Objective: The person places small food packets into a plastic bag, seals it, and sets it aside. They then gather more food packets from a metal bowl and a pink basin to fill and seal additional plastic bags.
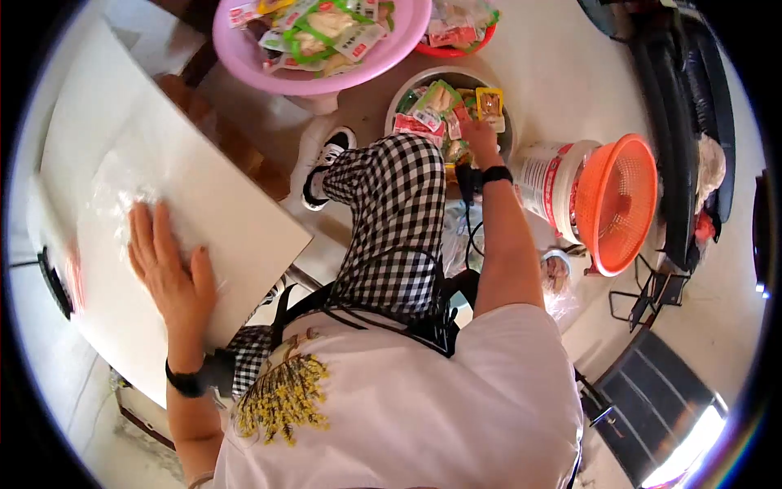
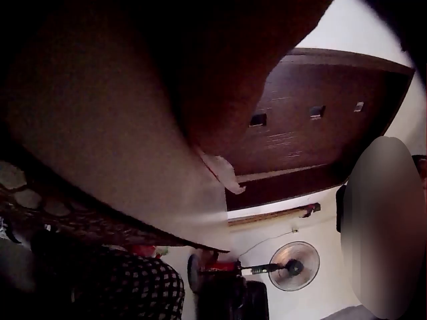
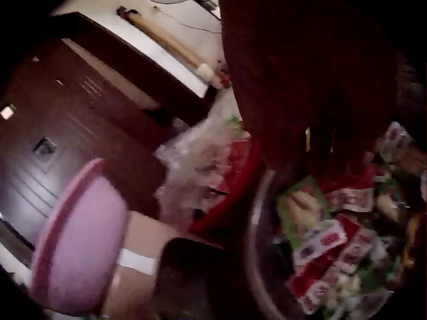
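Observation:
My left hand (image 1: 173, 265) lies with straight fingers on a clear plastic bag (image 1: 138, 183) on the white table (image 1: 252, 216); in the left wrist view it is a dark shape. My right hand (image 1: 482, 140) reaches down into a metal basin (image 1: 509, 134) filled with small sealed snack packets (image 1: 436, 102). Its fingertips are among the packets, close to a yellow-edged packet (image 1: 489, 104), and I cannot tell whether they pinch one. The right wrist view shows the hand dark above green-edged and red-and-white packets (image 3: 320, 243).
A pink basin (image 1: 326, 84) of packets stands ahead, with a red basket (image 1: 456, 50) of more packets beside it. To the right of the metal basin are a white bucket (image 1: 546, 183) and an orange colander (image 1: 599, 204). A fan (image 2: 294, 267) stands farther off.

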Demonstrator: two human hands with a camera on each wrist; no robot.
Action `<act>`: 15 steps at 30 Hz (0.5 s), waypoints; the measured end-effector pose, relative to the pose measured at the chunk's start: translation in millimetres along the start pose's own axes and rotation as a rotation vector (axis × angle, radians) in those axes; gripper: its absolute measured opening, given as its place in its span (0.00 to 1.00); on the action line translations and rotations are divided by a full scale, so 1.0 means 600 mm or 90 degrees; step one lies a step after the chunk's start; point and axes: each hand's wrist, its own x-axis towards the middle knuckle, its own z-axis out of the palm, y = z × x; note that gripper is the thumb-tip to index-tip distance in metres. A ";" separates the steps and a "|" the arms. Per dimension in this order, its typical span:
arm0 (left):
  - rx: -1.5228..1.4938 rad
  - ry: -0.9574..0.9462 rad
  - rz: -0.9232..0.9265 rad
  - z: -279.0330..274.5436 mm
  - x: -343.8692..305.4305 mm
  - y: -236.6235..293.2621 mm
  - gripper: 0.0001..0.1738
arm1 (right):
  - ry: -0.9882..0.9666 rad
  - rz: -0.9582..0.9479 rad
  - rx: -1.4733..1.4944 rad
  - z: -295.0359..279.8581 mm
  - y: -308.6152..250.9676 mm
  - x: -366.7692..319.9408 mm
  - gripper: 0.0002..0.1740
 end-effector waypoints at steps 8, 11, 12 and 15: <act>0.012 -0.042 0.017 -0.027 -0.011 0.007 0.33 | -0.100 0.052 -0.498 0.083 0.081 -0.144 0.18; 0.010 -0.073 -0.024 -0.032 -0.022 -0.004 0.38 | -0.046 -0.046 -0.540 0.123 0.104 -0.138 0.13; 0.003 -0.075 -0.024 -0.032 -0.021 -0.007 0.39 | -0.038 -0.062 -0.553 0.134 0.098 -0.136 0.11; -0.022 -0.085 -0.022 -0.033 -0.023 -0.007 0.41 | -0.096 0.014 -0.580 0.137 0.095 -0.117 0.12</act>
